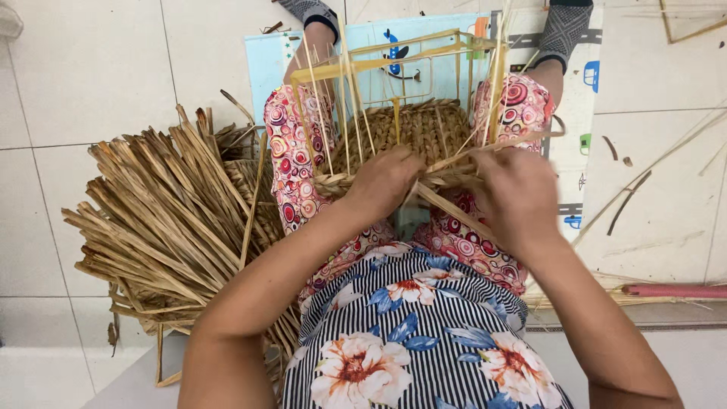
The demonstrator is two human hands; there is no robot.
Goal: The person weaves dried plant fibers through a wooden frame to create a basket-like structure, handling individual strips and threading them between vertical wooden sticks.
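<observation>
From the head camera, I am looking down at my lap, where a half-woven basket (413, 132) is resting between my knees, its woven base facing me and its pale frame of upright stakes (401, 53) rising away toward my feet. My left hand (386, 182) is curling around the braided lower edge of the basket, fingers clenched on the weave. My right hand (519, 197) is gripping flat dried straw strands (454, 208) that are crossing from the basket's edge toward my lap. To my left, a big bundle of dried reed strips (163, 220) is lying on the tiled floor (83, 68). A pale blue play mat (583, 113) is lying under my legs. A red stick (674, 291) is lying on the floor to my right.
</observation>
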